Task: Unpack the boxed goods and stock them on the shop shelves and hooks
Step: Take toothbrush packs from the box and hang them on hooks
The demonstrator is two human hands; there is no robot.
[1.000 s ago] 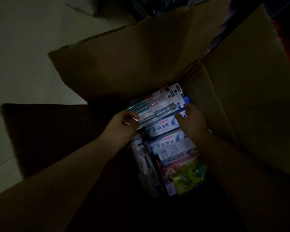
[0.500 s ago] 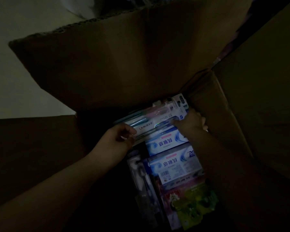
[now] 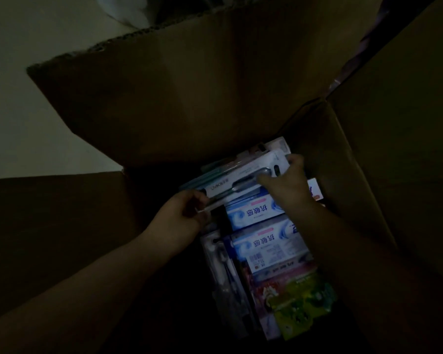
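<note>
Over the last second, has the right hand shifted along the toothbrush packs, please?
Yes. The right hand has slid from the blue toothpaste box up to the toothbrush pack's far end, toward the carton's corner.

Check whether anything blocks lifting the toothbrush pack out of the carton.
Nothing visible does. Both hands already grip the toothbrush pack, the left hand at its near end, the right hand at its hanger end. It lies on top of the toothpaste boxes, and the carton's flaps stand open above.
</note>
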